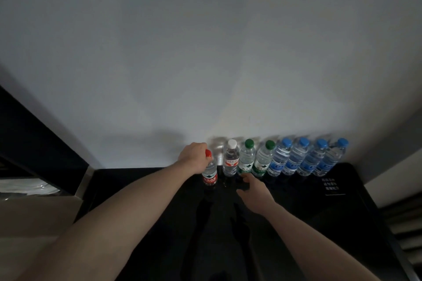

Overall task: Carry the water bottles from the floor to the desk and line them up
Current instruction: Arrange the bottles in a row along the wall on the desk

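Note:
Several water bottles stand in a row on the black desk (296, 212) against the white wall. Four blue-capped bottles (303, 159) are at the right, then two green-capped ones (246, 159), then a white-capped bottle (231, 159). At the left end my left hand (194, 157) grips a red-capped, red-labelled bottle (209, 174) by its upper part, upright, its base on or just above the desk. My right hand (255, 191) hovers low in front of the green-capped bottles, fingers apart, holding nothing.
The desk's left edge meets a metal strip (84, 180) and a pale beige surface (34, 217). A dark panel (27, 134) rises at the left. White printed text (330, 183) marks the desk's right part. Slats (402, 223) show at the far right.

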